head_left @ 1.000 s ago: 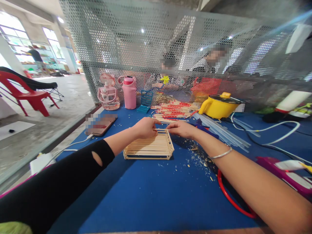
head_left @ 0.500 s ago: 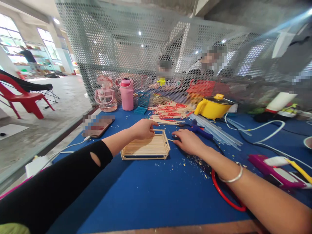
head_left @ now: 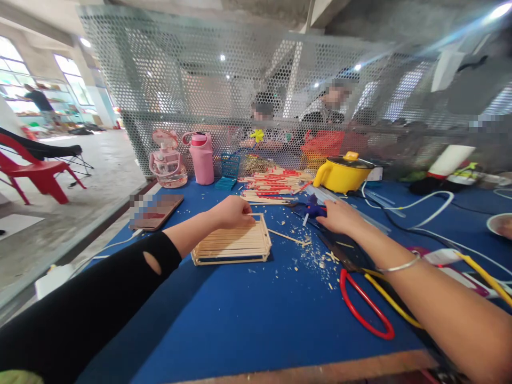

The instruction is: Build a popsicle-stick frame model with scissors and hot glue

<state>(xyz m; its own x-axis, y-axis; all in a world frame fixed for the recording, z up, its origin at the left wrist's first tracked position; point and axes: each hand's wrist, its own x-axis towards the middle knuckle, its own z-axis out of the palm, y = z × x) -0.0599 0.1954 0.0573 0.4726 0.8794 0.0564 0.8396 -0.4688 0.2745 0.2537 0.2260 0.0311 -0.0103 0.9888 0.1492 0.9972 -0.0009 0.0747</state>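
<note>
My left hand (head_left: 234, 212) pinches the far edge of a small tray-like frame made of wooden sticks (head_left: 230, 242), which rests on the blue tabletop. My fingertips there are partly hidden. To the right, my right hand (head_left: 342, 216) has its fingers closed round the handle of a blue hot glue gun (head_left: 313, 207), mostly covered by the hand. A loose wooden stick (head_left: 286, 236) lies between the frame and the glue gun. Below my right wrist lie large scissors (head_left: 366, 309) with a red handle loop, their dark blades pointing away from me.
Red-tipped sticks (head_left: 272, 184) are heaped at the back, beside a yellow pot (head_left: 346, 173). A pink bottle (head_left: 202, 160), a clear bottle (head_left: 168, 168) and a phone (head_left: 160, 210) stand or lie at left. Wood scraps (head_left: 316, 256) litter the table. People sit behind the perforated screen (head_left: 192, 80).
My right hand has moved right and away from the stick frame's side, and has closed on the glue gun. The loose stick now lies on the table. My left hand stays at the frame.
</note>
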